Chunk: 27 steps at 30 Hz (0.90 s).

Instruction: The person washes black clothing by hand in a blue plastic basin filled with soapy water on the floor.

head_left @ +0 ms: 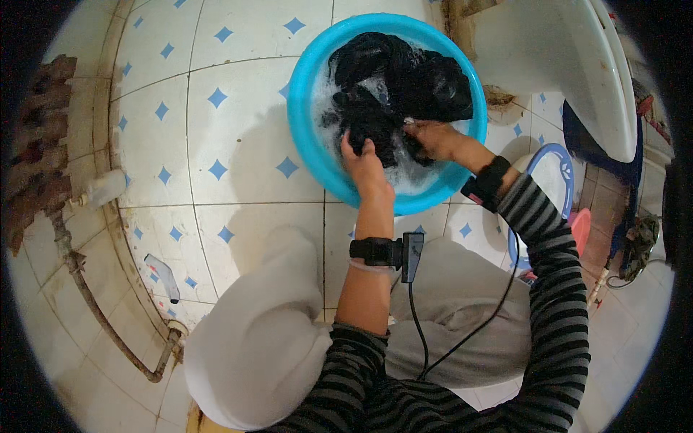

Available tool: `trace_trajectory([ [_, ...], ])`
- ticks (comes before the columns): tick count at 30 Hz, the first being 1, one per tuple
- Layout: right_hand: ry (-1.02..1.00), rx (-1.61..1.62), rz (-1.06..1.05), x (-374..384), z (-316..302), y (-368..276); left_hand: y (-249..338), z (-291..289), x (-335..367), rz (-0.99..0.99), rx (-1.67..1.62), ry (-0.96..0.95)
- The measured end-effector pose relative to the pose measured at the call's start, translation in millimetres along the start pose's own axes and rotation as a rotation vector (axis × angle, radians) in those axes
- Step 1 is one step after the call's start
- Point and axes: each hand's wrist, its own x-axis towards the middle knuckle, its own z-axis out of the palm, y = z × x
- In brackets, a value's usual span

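Note:
A turquoise round basin holds sudsy water with a bunched, soaked black garment in it; what kind of garment cannot be made out. My left hand is closed on a wad of the black cloth at the basin's near side. To its right, my right hand grips another fold of the same cloth, its fingertips partly hidden in the fabric. White foam lies around the cloth near both hands. Each wrist wears a black strap with a cable.
A white ceramic fixture stands close at the right of the basin. A blue-rimmed white basin and a pink container lie beside my right arm. A white tube lies on the tiled floor; a rusty pipe runs along the left wall.

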Motion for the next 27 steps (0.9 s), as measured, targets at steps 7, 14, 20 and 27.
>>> trace_trajectory([
  [7,0.173,0.442,0.061,0.7,-25.8,20.6,-7.5,1.4,0.0,0.086,0.121,0.0],
  [14,0.432,1.706,0.193,-70.5,-101.1,-49.2,4.6,8.8,-10.2,0.206,0.038,0.107],
  [20,0.539,1.94,0.102,-92.4,-113.9,-72.5,-3.9,14.9,-16.3,-0.043,-0.195,-0.112],
  [27,0.507,1.253,0.166,-82.3,-73.7,-76.8,-16.6,34.6,-23.7,-0.112,-0.662,-0.658],
])
